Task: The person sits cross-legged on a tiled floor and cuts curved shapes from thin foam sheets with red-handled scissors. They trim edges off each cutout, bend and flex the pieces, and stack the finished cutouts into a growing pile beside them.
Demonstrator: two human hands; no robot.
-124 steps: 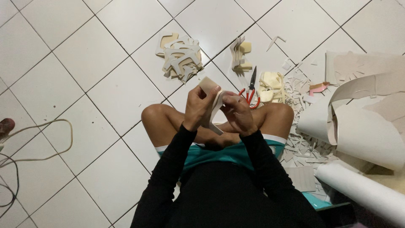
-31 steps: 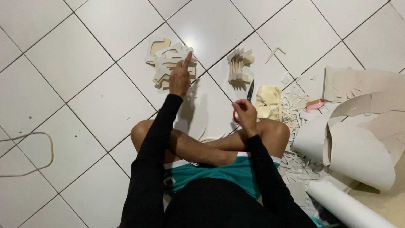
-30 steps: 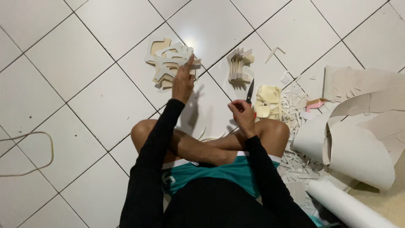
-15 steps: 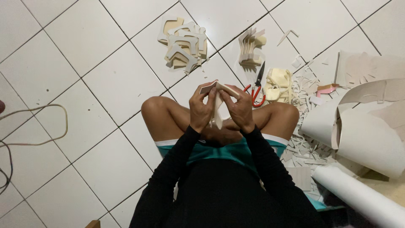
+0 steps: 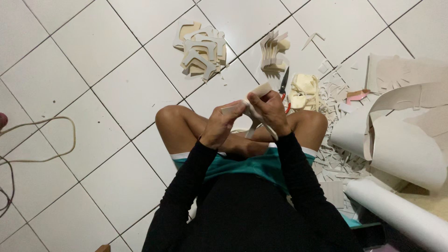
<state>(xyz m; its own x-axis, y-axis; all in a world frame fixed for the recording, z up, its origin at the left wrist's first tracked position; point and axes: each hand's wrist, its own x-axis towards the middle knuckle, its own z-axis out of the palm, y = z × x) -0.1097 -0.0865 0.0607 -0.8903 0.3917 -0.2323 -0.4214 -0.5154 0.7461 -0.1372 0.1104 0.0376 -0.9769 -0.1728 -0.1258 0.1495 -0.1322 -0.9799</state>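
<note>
Both hands had come back together over the lap since a second earlier, when the left hand was stretched out to the pile of cut shapes [image 5: 200,50] on the floor and the right one was near the scissors [image 5: 284,83]. Now the left hand [image 5: 223,125] and the right hand [image 5: 267,111] were closed on one beige cut piece [image 5: 254,95], held in the air above the crossed legs. The left fingers pinched its lower left edge, and the right fingers wrapped its upper part, with a narrow strip of it hanging down under the right wrist.

The piece looked thin and light, like card or soft foam sheet, so it probably bent easily and could crease or tear at the narrow parts. I judged it safer to hold it at the wider body, with two hands near each other, not at the thin strip.

The scissors with red handles lay on the white tiled floor [image 5: 116,93] just behind the hands. A second, smaller stack of shapes [image 5: 273,49] stood near them. Many offcuts [image 5: 336,93] and big curled sheets [image 5: 401,135] lay at the right side, and a cable [image 5: 42,140] at the left.
</note>
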